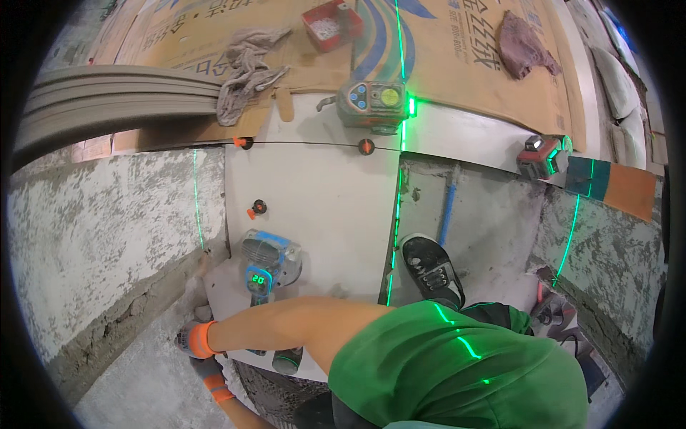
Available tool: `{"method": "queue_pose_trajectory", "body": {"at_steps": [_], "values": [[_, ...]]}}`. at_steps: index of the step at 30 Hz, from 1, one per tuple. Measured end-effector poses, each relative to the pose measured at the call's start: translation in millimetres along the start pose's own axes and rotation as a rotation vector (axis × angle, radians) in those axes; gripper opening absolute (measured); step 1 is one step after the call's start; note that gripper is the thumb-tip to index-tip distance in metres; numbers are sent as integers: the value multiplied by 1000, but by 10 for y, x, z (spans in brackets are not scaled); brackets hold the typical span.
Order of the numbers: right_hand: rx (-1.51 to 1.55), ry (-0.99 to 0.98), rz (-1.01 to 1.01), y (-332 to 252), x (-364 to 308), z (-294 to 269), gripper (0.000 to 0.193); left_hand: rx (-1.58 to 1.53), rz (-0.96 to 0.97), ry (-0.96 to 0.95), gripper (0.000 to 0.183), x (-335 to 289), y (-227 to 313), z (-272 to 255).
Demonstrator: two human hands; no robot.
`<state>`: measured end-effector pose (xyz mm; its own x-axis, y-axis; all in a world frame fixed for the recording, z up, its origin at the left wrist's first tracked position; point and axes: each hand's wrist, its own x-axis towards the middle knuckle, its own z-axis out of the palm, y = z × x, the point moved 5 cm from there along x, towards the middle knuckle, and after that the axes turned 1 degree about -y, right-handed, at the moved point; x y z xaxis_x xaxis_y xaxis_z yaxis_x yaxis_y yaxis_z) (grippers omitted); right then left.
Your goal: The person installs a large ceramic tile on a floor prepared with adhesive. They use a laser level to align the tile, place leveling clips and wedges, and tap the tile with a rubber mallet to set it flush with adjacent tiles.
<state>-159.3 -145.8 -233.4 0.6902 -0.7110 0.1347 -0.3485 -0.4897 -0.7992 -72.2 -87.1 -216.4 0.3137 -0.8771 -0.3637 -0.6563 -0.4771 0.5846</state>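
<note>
My right hand (189, 339), in a grey glove with an orange cuff, reaches across to the lower left edge of a large pale floor tile (321, 229). Just below it is my left hand (207, 369), in a matching glove. The fingers of both hands are largely hidden, and I cannot make out anything in them. Above my right forearm, a grey-and-blue power tool (270, 259) with a lit green display rests on the tile. A dark round-ended part (287, 361) shows below that forearm. Dark wet mortar (268, 393) lies at the tile's near edge.
Black-and-orange tile levelling knobs (259, 207) stand on the tile and its far joint. Beyond are a grey laser level (371, 104), a red laser level (543, 157), cardboard (443, 64), rags (250, 61) and a red box (331, 27). Low walls (107, 243) flank both sides; my shoe (431, 267) stands right.
</note>
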Motion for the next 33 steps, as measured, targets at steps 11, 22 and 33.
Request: {"method": "queue_pose_trajectory", "body": {"at_steps": [11,22,33], "values": [[58,218,-42,-418,696,217,19,-533,-130,-7,52,-684,-197,-329],[-91,347,-327,-518,-772,-905,10,-98,-76,55,24,-269,-630,-488],[-128,238,-151,-259,-1763,-995,54,-793,19,-173,35,61,-177,-46]]}}
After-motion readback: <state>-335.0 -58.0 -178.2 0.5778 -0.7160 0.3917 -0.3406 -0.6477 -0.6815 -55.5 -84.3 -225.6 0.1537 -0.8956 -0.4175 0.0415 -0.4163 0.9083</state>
